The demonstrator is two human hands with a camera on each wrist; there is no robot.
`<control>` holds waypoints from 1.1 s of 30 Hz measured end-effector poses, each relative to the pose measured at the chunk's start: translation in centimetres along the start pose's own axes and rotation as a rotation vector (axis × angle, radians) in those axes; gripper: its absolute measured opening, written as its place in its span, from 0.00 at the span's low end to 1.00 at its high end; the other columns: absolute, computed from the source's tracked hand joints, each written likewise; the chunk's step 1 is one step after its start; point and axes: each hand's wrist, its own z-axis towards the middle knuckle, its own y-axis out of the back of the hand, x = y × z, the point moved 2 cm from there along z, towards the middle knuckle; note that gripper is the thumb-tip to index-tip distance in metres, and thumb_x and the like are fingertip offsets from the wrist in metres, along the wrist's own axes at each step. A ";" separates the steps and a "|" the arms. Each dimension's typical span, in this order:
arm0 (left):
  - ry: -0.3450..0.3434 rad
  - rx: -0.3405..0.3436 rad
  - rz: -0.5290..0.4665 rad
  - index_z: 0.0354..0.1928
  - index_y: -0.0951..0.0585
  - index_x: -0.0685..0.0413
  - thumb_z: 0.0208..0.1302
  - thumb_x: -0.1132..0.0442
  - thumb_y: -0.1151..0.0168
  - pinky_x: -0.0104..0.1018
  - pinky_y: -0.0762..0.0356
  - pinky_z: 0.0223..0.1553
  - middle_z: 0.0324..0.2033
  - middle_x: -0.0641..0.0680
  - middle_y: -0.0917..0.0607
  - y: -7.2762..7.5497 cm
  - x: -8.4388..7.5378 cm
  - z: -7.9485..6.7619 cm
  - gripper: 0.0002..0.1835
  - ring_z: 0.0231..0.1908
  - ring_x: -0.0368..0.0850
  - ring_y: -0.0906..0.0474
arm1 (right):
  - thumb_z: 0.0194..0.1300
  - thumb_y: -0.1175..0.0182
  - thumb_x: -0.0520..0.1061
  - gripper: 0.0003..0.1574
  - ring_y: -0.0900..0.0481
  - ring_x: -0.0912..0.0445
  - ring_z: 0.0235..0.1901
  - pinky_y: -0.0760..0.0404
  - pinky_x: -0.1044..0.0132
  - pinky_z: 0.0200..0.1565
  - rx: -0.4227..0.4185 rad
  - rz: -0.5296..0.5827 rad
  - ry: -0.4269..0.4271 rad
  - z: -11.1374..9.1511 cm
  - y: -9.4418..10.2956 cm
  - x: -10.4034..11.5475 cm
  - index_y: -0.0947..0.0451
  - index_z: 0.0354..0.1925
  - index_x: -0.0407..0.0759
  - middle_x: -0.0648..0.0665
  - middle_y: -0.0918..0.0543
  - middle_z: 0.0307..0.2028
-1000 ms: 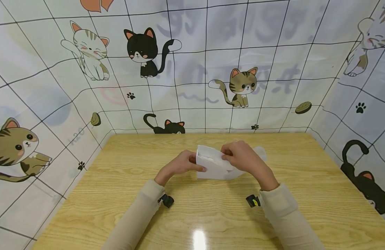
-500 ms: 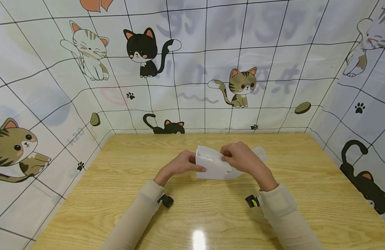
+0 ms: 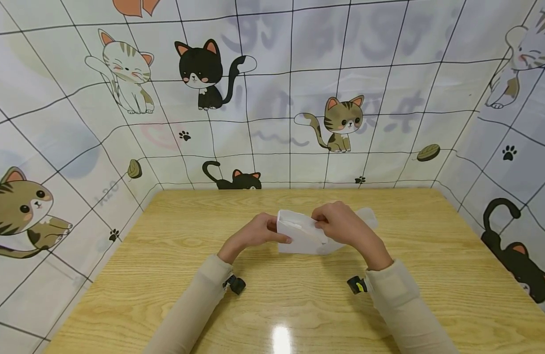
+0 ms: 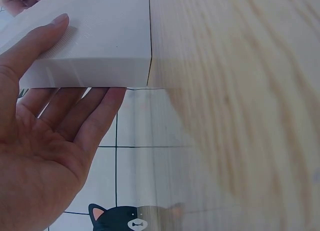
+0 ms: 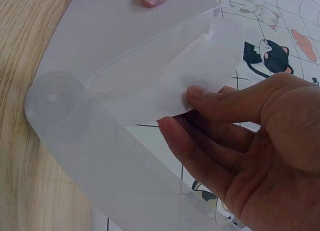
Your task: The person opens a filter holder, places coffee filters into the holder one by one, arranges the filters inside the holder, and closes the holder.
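A white box (image 3: 299, 244) with a ribbed surface stands on the table, in the middle of the head view. My left hand (image 3: 261, 230) grips its left end; in the left wrist view the thumb (image 4: 52, 33) lies on one face and the fingers reach behind. A thin white sheet (image 5: 172, 88), like paper or film, lines the open side of the box. My right hand (image 3: 341, 221) pinches the edge of that sheet between thumb and fingers. From the box's right end extends a translucent rounded flap (image 5: 105, 136), attached by a small round pivot.
The wooden table (image 3: 281, 300) reaches back to a fabric wall (image 3: 272, 108) printed with cats and grid lines. More of this fabric runs down both sides. A small black camera (image 3: 234, 284) is strapped at the left wrist, another (image 3: 357, 284) at the right.
The upper far edge at the box's left end has sunk slightly, and the opening looks narrower. Both hands stay almost where they were, still holding the box and the sheet.
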 end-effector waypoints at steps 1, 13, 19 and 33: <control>-0.001 0.000 0.000 0.54 0.14 0.54 0.63 0.60 0.25 0.34 0.19 0.44 0.44 0.55 0.08 0.0 0.0 0.0 0.18 0.41 0.41 0.12 | 0.69 0.37 0.32 0.10 0.34 0.60 0.20 0.34 0.66 0.28 0.002 0.001 0.001 0.0 0.0 0.0 0.14 0.32 0.44 0.52 0.23 0.20; 0.000 0.002 -0.005 0.54 0.14 0.54 0.62 0.60 0.25 0.35 0.19 0.44 0.44 0.55 0.08 0.0 -0.1 -0.1 0.19 0.42 0.41 0.12 | 0.69 0.44 0.28 0.17 0.28 0.61 0.23 0.29 0.65 0.31 0.029 -0.007 0.006 0.1 0.0 -0.1 0.10 0.39 0.42 0.44 0.10 0.33; 0.001 0.000 0.001 0.54 0.14 0.54 0.62 0.60 0.25 0.35 0.19 0.44 0.43 0.54 0.08 0.0 0.0 0.0 0.18 0.41 0.41 0.12 | 0.69 0.41 0.29 0.15 0.23 0.61 0.26 0.25 0.65 0.32 0.033 -0.008 0.012 0.1 -0.1 -0.2 0.09 0.39 0.42 0.44 0.09 0.35; 0.013 -0.004 0.010 0.52 0.13 0.54 0.63 0.59 0.25 0.35 0.19 0.43 0.43 0.54 0.09 0.0 0.0 -0.1 0.16 0.40 0.41 0.13 | 0.69 0.42 0.29 0.16 0.21 0.60 0.27 0.24 0.65 0.33 0.078 -0.014 0.008 0.0 -0.2 -0.1 0.09 0.39 0.42 0.44 0.09 0.37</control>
